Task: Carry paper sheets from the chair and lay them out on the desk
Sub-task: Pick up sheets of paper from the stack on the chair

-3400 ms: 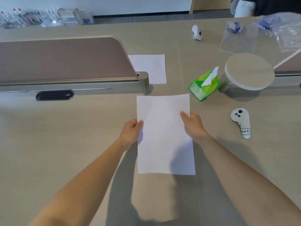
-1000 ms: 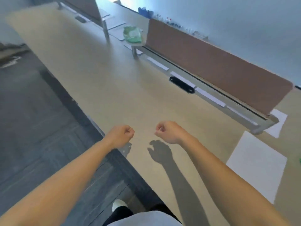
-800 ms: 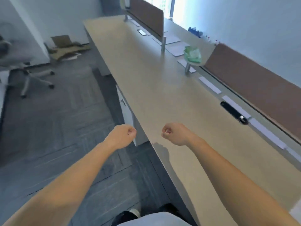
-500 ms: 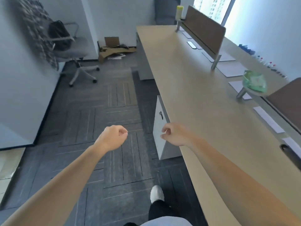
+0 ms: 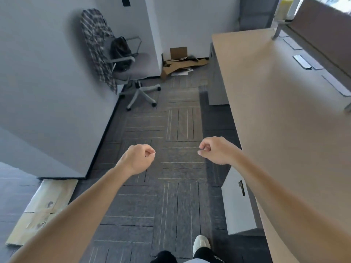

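Daylight enters from the window strip (image 5: 321, 1) at 1 o'clock, blown out white. It leaves a warm, washed sheen on the desk top (image 5: 275, 111) at 3 o'clock, while I read the carpet (image 5: 171, 130) in the middle as dimmer and even, with soft shade under the desk edge at 4 o'clock. Blur is worst at 10 o'clock, where the wall (image 5: 38, 73) and plaid shirt (image 5: 95, 44) smear; the centre is fairly crisp, and wide-angle bend curves the desk edge and leans the walls outward.
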The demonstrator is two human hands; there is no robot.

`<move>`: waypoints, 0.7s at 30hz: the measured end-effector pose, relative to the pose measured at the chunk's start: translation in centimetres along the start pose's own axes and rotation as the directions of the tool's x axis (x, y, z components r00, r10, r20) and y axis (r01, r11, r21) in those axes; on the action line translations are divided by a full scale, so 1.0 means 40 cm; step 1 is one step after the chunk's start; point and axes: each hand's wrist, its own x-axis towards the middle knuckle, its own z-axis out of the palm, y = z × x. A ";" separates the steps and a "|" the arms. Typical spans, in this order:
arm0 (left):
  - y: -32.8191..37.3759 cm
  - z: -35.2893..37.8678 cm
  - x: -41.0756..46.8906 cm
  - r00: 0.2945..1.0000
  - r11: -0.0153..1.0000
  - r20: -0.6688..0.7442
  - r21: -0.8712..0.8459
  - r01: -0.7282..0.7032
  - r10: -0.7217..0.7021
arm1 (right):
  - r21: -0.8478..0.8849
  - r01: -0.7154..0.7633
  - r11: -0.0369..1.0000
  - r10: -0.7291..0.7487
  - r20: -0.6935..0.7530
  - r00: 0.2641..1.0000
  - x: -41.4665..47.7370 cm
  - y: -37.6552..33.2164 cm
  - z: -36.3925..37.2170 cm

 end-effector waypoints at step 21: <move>-0.004 -0.414 1.262 0.981 0.977 0.089 0.113 -0.182 0.173 | -0.296 -0.187 0.937 0.168 -0.090 0.982 1.048 -0.058 -0.548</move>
